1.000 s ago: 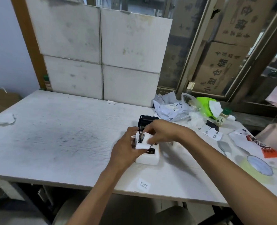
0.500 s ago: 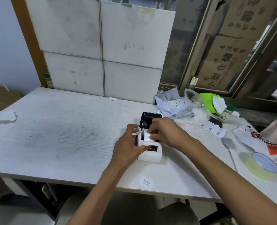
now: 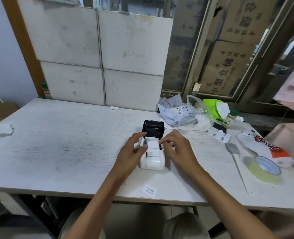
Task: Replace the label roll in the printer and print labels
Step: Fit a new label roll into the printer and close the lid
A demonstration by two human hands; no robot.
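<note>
Both hands are working at the small white printer [image 3: 152, 156] near the front edge of the table [image 3: 56, 152]. The left hand [image 3: 131, 153] is lying against the printer's left flank, thumb reaching up toward the hinge and fingers curled loosely on the casing, bracing it without pinching anything. The right hand [image 3: 178, 149] is hovering at the right rim of the open bay, thumb and forefinger drawn narrow as if nipping something small; whether they are actually gripping the roll's edge I cannot tell from where I am standing.

The label roll [image 3: 152, 145] is sitting down in the bay between the two hands, its long axis running left to right across the printer, with the black lid [image 3: 153, 129] standing open and tilted back just behind it. The right fingertips are the nearer to it, touching or almost touching its right end. I would judge the roll is being seated, and the next move is swinging the lid forward and down over it.
</note>
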